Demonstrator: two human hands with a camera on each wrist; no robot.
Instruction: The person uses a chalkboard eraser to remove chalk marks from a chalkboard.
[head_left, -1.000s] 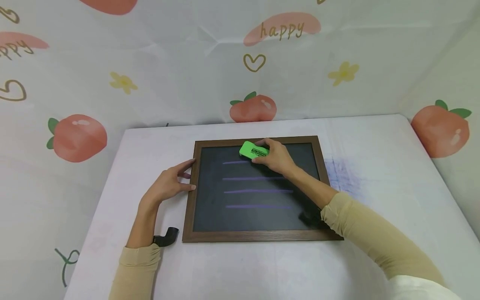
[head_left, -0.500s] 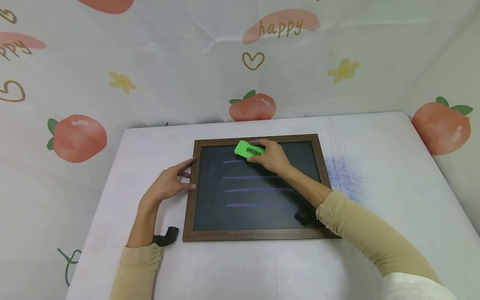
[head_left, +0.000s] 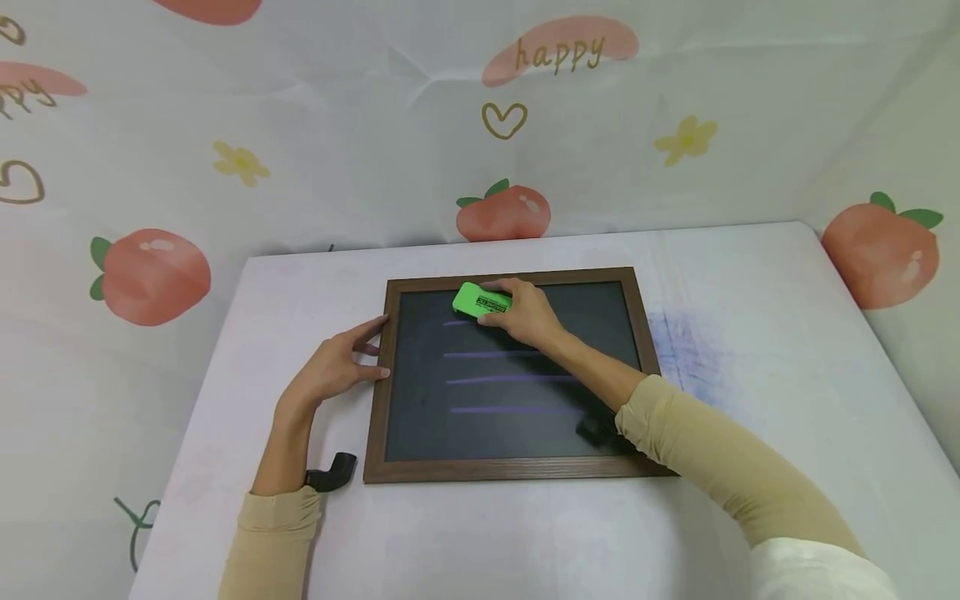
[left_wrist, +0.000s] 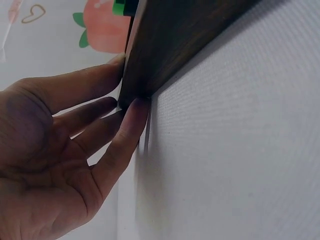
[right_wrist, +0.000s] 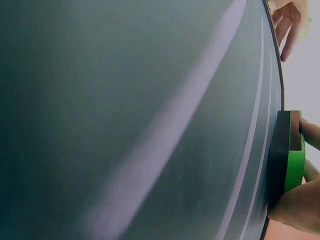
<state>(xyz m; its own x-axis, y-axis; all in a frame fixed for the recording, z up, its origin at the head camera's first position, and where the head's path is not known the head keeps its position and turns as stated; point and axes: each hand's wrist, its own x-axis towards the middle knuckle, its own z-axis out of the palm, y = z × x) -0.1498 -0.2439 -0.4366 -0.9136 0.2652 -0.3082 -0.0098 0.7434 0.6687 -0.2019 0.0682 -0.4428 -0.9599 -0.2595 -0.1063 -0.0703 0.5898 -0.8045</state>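
Green eraser (head_left: 481, 301) flat on chalkboard (head_left: 517, 433)

Head view: we see even, soft, bright light, faint shadows under the arms, mild bending at the edges. Left wrist view: we find the hand (left_wrist: 55, 150) dim and the frame (left_wrist: 170, 45) blurred. Right wrist view: the board (right_wrist: 125, 100) is smeared, out of focus.

one chalkboard (head_left: 592, 312), one eraser (head_left: 475, 299), four purple lines (head_left: 510, 377)
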